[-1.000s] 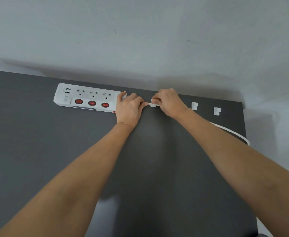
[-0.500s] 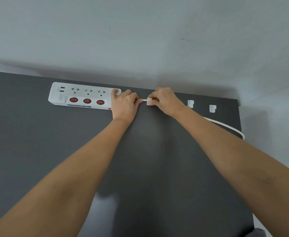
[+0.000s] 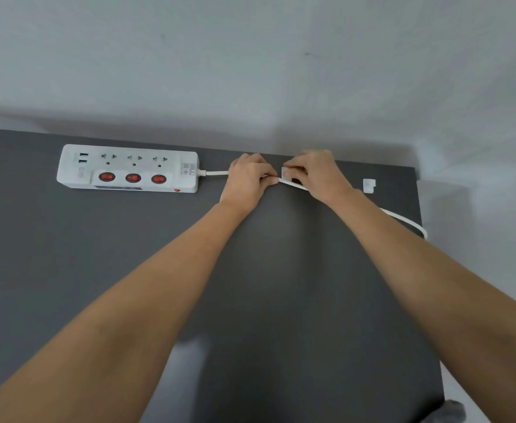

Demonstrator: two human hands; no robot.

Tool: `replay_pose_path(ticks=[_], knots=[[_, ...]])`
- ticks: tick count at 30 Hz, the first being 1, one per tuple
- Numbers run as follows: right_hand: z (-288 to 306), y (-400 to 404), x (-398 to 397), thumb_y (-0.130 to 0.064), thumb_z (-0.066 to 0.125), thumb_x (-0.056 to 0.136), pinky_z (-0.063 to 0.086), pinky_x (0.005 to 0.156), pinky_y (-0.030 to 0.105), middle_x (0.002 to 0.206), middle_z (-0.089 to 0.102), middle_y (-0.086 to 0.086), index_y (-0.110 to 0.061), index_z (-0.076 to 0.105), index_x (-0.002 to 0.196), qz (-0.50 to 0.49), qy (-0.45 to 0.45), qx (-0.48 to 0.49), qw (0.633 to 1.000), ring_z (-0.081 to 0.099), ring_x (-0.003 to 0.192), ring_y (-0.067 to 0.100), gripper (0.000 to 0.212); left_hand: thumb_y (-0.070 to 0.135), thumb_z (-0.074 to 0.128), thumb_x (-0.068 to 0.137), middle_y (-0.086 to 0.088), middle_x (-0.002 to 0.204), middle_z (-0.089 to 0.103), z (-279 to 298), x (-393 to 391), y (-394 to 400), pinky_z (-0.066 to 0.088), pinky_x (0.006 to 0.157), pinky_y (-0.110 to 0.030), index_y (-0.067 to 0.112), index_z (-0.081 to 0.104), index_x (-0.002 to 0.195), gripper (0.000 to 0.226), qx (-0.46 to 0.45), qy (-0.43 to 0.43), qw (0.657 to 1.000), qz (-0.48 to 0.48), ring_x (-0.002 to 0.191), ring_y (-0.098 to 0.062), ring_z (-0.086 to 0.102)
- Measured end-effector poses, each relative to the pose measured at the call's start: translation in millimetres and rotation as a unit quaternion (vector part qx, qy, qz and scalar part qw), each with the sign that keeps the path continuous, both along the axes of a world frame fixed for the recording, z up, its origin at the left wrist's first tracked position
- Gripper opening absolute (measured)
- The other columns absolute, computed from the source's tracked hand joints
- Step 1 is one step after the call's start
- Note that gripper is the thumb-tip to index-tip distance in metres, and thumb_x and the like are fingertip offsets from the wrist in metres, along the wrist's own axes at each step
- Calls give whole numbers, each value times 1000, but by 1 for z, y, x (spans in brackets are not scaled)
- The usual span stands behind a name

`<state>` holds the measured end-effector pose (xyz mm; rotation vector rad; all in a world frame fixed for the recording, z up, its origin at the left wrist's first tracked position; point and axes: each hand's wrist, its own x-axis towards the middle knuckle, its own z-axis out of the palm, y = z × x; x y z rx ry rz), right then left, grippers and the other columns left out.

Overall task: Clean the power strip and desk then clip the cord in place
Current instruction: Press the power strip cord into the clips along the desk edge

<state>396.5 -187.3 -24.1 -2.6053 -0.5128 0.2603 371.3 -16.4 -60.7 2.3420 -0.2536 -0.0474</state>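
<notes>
A white power strip (image 3: 128, 167) with three red switches lies along the back of the dark grey desk (image 3: 128, 270). Its white cord (image 3: 215, 172) runs right into my left hand (image 3: 247, 178), which pinches it. The cord comes out between my hands and passes under my right hand (image 3: 314, 175). My right fingers press on a small white cord clip (image 3: 285, 172) stuck to the desk, with the cord just below it. Whether the cord sits inside the clip is hidden by my fingers.
Another white clip (image 3: 369, 185) sits further right near the desk's back corner. The cord's slack (image 3: 409, 222) loops off the desk's right edge. A pale grey wall (image 3: 250, 71) rises directly behind the desk.
Both hands have shifted right, away from the power strip. A bare stretch of cord now shows between the strip and my left hand. Only one spare clip remains visible.
</notes>
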Motion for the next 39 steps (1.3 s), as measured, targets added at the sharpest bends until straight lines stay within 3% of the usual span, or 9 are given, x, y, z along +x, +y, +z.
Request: replay_pose_path(ticks=[7,13,17,23,25,27,29,34,39], knots=[[-3,0,6,-12,59,89,41,67,32,78,71,18,-3,75,86,46,-48,-33,997,63,70,33,19,21,66,82,-12,77,63,-3,-1,-2,48,75,-46,10,75,83,14,-14,-16,1000,21,79,-31,56],[0,-2,12,-14,58,87,18,58,24,74,70,18,-5,75,84,62,-33,-48,996,60,68,36,20,20,66,84,-14,79,62,0,3,-8,47,79,-49,10,74,85,13,-1,10,999,39,84,-33,56],[1,0,14,-14,56,92,22,62,24,84,73,17,-5,75,92,69,-41,-65,995,63,78,35,21,19,66,84,-14,82,63,6,6,-12,46,81,-46,9,74,86,13,19,28,998,52,87,-33,57],[5,-12,3,-19,55,94,46,81,42,93,68,21,-4,71,101,66,6,-34,997,61,87,36,23,19,71,79,-11,91,68,15,11,-8,46,86,-39,11,73,95,18,-11,71,997,37,92,-29,58],[6,-33,-1,-18,56,93,44,86,36,102,69,21,-4,68,109,-19,-29,-13,999,61,95,36,24,26,74,76,-9,107,64,16,10,-7,42,92,-39,18,66,114,39,-10,65,998,7,106,-27,52],[7,-58,-7,-16,61,90,38,76,26,94,70,19,-6,70,107,-82,-35,-12,996,62,90,35,22,32,73,76,-5,119,60,17,8,-17,39,95,-41,23,61,122,49,-1,36,999,-26,113,-27,48],[9,-75,-15,-14,67,85,32,64,15,84,69,17,-6,73,99,-75,5,-9,997,60,79,30,17,34,70,79,-3,122,61,18,8,-35,39,97,-44,23,63,121,44,21,30,997,-65,115,-27,49],[7,-76,-9,-14,69,82,31,60,13,86,73,13,-8,75,97,-59,19,-1,998,56,71,19,17,30,67,83,-1,105,69,10,7,-70,36,95,-40,24,74,103,21,3,51,998,-49,105,-24,56],[1,-75,-5,-12,63,87,44,68,35,82,69,20,-4,75,92,-33,-6,-28,999,61,75,34,15,26,69,80,0,87,72,9,12,-76,42,89,-48,23,76,85,10,-30,61,998,0,90,-21,61]])
